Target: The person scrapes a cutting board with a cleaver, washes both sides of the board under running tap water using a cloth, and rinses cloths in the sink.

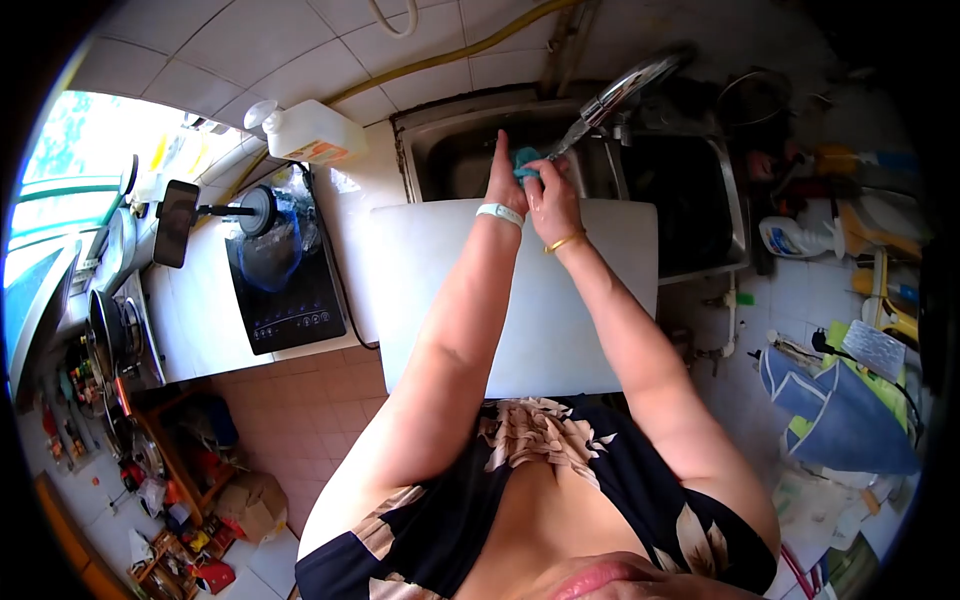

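Over the near edge of a metal sink (450, 165), both hands meet around a small teal cloth (524, 163). My left hand (506, 182), with a pale band at the wrist, touches the cloth's left side, its thumb pointing up and its other fingers partly hidden. From the right, my right hand (553, 196) has its fingers bent onto the cloth; a gold bracelet is on that wrist. Water runs from the chrome faucet (600, 108) close to the right fingertips. Below both forearms lies a large white board (570, 330).
Left of the sink are a white jug (325, 135), a black induction cooktop (285, 290) and a phone (176, 224) on a holder. A second, dark basin (675, 195) lies right of the faucet. A spray bottle (795, 237) and blue cloth (850, 420) are at the right.
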Action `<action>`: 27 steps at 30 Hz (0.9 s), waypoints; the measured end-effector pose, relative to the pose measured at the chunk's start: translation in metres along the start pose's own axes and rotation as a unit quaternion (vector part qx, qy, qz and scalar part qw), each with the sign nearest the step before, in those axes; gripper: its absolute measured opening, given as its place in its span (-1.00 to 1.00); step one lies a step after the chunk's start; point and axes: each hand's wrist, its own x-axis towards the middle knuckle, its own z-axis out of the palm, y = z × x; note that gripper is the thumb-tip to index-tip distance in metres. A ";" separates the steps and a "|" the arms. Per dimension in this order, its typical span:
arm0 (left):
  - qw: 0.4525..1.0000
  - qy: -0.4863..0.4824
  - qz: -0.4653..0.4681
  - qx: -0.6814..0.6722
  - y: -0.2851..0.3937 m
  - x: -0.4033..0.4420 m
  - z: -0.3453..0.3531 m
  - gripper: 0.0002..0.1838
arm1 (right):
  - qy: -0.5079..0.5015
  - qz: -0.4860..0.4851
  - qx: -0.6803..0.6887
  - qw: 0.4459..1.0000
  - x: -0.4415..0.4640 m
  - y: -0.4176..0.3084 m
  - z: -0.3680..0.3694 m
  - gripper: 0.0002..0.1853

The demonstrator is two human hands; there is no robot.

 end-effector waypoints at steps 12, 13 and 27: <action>0.979 0.172 0.102 -0.044 -0.046 0.029 0.006 -0.54 | -0.155 0.208 -0.197 0.945 0.082 0.041 0.005 -0.55; 0.986 0.123 0.112 -0.024 -0.043 0.040 -0.011 -0.55 | -0.133 0.228 -0.181 0.947 0.068 0.034 0.006 -0.53; 0.812 0.129 0.227 0.522 -0.013 -0.015 -0.017 -0.65 | -0.104 0.165 -0.128 0.972 0.066 0.074 -0.002 -0.69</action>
